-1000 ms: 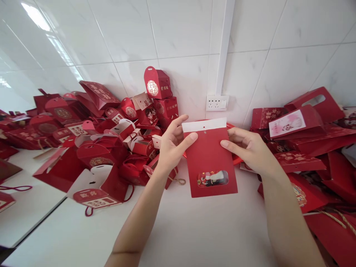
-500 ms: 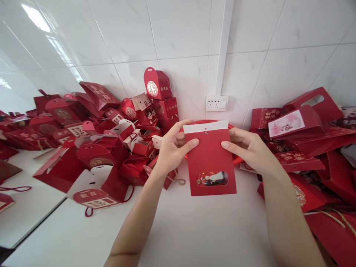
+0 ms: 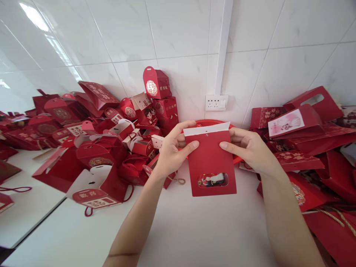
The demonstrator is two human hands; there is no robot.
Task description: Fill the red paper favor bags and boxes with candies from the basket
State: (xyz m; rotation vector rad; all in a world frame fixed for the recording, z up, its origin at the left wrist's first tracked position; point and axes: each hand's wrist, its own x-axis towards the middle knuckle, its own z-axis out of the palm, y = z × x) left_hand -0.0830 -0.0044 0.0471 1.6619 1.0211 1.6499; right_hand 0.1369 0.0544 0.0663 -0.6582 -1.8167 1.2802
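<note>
A red paper gift bag [image 3: 210, 159] is held up in front of me, over the white table [image 3: 205, 230]. Its top flap [image 3: 207, 128] shows a white inner side, with a small hole just below. Near the bag's bottom, a rounded window [image 3: 213, 180] shows a colourful picture or item inside; I cannot make out which. My left hand [image 3: 178, 148] grips the upper left edge, thumb on the front and fingers behind. On the upper right edge, my right hand [image 3: 244, 148] grips likewise. Behind the bag, a red basin or tray [image 3: 214, 122] is mostly hidden.
Red gift boxes [image 3: 101, 152] lie heaped on the left, some open with cord handles. Stacked boxes [image 3: 167, 107] lean near the tiled wall [image 3: 183, 33]. More red bags [image 3: 319, 129] are piled on the right. A power socket [image 3: 215, 102] is on the wall.
The bag's top flap has tipped slightly down towards the front. Both hands keep nearly the same hold, and the piles around stay as they were.
</note>
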